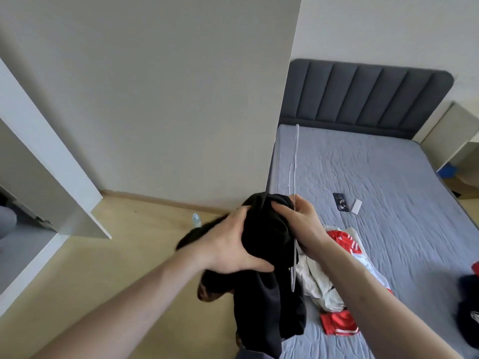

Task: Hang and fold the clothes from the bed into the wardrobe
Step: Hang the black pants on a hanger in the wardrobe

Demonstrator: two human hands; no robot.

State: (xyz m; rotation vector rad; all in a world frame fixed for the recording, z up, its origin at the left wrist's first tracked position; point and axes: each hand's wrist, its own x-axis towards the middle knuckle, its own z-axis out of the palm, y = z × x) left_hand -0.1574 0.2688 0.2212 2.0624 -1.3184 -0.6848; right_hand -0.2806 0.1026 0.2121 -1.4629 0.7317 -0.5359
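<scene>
A black garment [267,255] hangs bunched in front of me, beside the bed's near left corner. My left hand [230,242] grips its left side. My right hand [300,224] holds its top together with a thin white hanger [296,161], whose wire stands up above the hand and pokes out below it. On the grey bed [375,177] lies a white and red garment [337,278]. A dark garment [469,307] sits at the right edge. The open wardrobe door [51,161] is at the left.
A black phone [340,202] and a small white box [356,206] lie mid-bed. A clear bottle [196,220] stands on the wooden floor by the wall. A pale bedside shelf unit [453,141] stands at the far right, and the padded grey headboard [363,97] closes the back.
</scene>
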